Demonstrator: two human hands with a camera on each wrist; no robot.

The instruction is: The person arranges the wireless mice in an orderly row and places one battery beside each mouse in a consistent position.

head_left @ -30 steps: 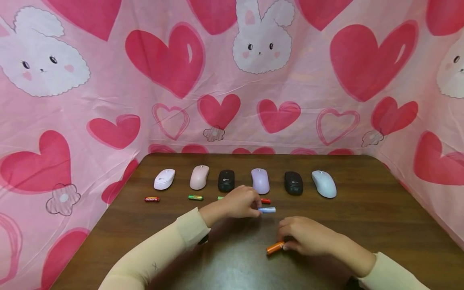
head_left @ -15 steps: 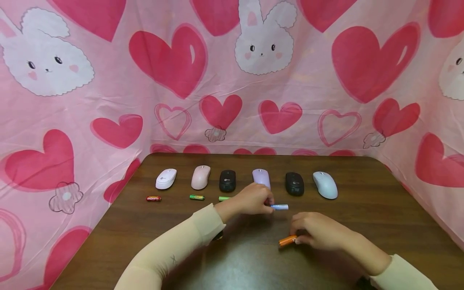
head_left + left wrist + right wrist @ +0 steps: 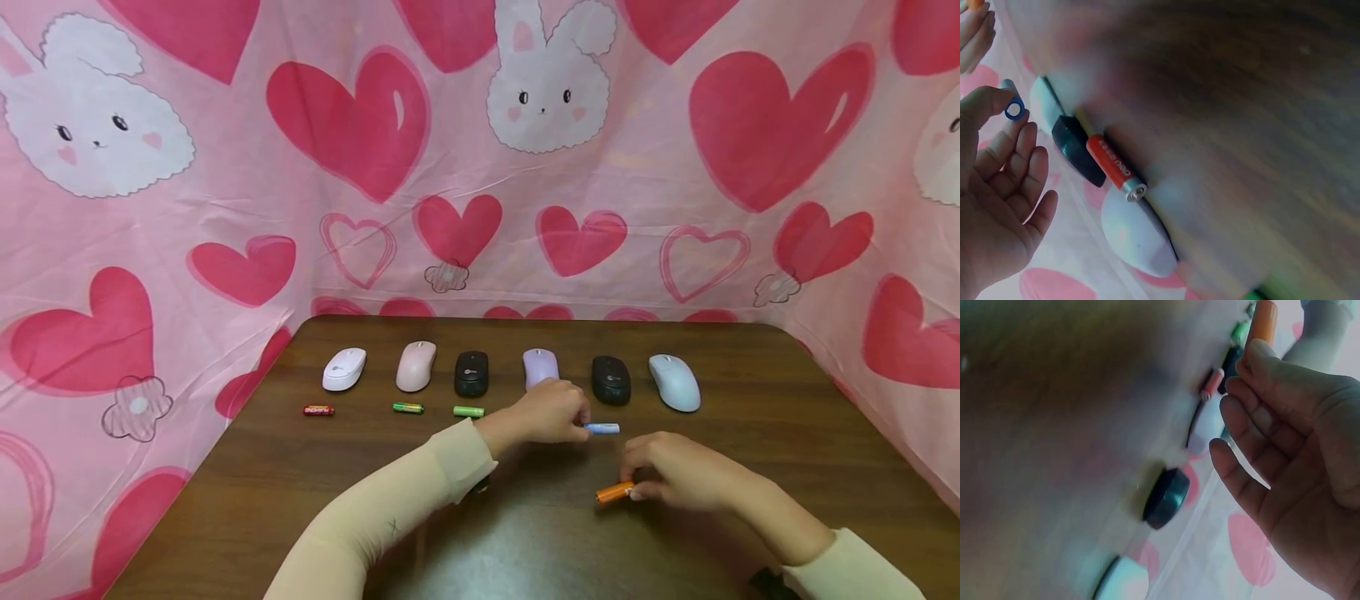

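Note:
My left hand [image 3: 551, 412] pinches a light blue battery [image 3: 603, 428] between thumb and index finger, its end facing the camera in the left wrist view. Lower and to the right, my right hand [image 3: 686, 471] holds an orange battery [image 3: 615, 492] by thumb and fingertips. A red battery [image 3: 1110, 161] lies before the lavender mouse [image 3: 540, 367]; my left hand hides it in the head view. To the right, a black mouse [image 3: 611, 381] and a pale blue mouse [image 3: 675, 383] stand in the same row, beyond both hands.
Farther left, a white mouse [image 3: 344, 369], a pink mouse [image 3: 416, 367] and another black mouse [image 3: 471, 373] continue the row. Before them lie a red battery [image 3: 318, 410], a green battery [image 3: 408, 408] and a light green battery [image 3: 468, 412]. A pink cloth [image 3: 465, 175] surrounds the wooden table [image 3: 337, 492].
Both hands have moved right across the table, each carrying its battery. The light green battery, partly covered before, now shows fully. The mice have not moved.

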